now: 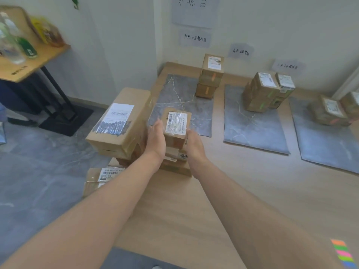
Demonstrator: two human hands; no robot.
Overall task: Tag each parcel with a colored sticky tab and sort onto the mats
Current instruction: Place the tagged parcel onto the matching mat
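My left hand presses flat, fingers straight, against the left side of a small parcel at 12 o'clock. My right hand lies against its right side, and I cannot tell whether those fingers curl. The parcel sits on top of a stack on the bench, label up, at the near edge of the left mat. A big box is just beside it at 10 o'clock. The tabs lie at 4 o'clock.
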